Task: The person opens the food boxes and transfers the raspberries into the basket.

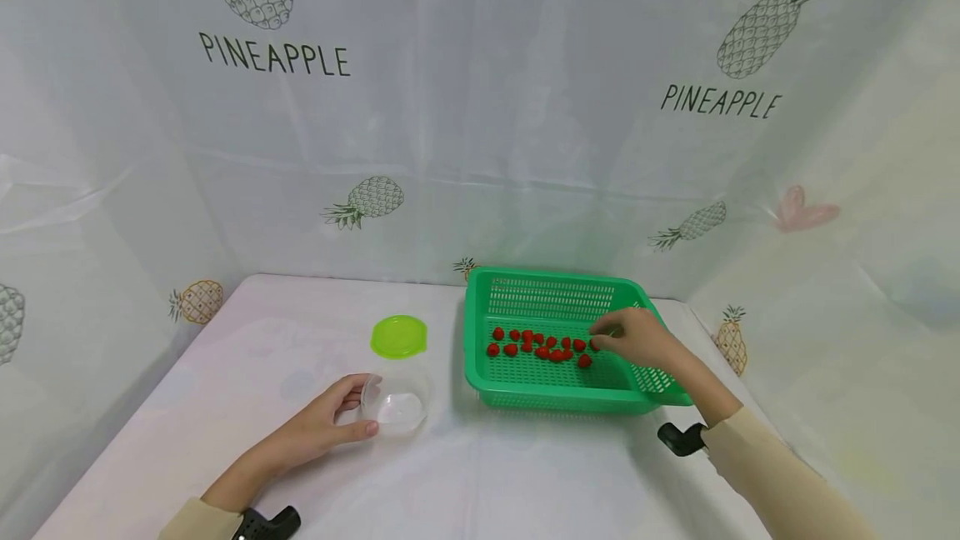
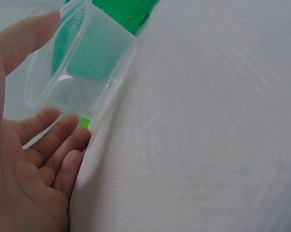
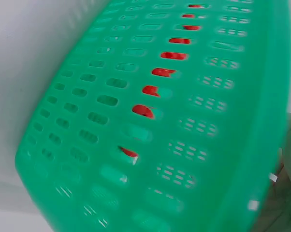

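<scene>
My left hand holds a clear plastic tub at its side, the thumb at the near edge and the fingers at the far edge. In the left wrist view the thumb lies against the rim of the tub. My right hand is inside a green basket, above the right end of the small red strawberries. Its thumb and fingers are apart, with one strawberry just under the thumb tip. In the right wrist view the basket wall hides most of that hand.
A lime-green round lid lies flat on the white-covered table, behind the tub. White sheeting with pineapple prints hangs behind and at both sides. The basket stands near the back edge.
</scene>
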Tool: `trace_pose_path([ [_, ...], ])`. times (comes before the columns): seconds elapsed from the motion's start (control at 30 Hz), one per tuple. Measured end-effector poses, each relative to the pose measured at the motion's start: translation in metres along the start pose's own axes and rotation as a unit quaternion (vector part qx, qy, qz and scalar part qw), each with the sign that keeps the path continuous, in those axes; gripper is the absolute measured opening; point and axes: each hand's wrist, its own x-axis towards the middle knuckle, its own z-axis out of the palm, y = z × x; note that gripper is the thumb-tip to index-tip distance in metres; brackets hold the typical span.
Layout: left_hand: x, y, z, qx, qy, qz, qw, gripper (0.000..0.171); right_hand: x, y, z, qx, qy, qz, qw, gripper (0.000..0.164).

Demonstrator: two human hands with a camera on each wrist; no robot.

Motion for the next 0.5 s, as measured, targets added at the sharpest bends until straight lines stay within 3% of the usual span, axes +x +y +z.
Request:
trace_pose_path([
  [0.5, -0.003, 0.003, -0.007, 0.004, -0.014, 0.009, 0.9998, 0.080, -0.036, -0.002, -0.021, -0.040, 0.062, 0.000, 0.997, 0.019],
])
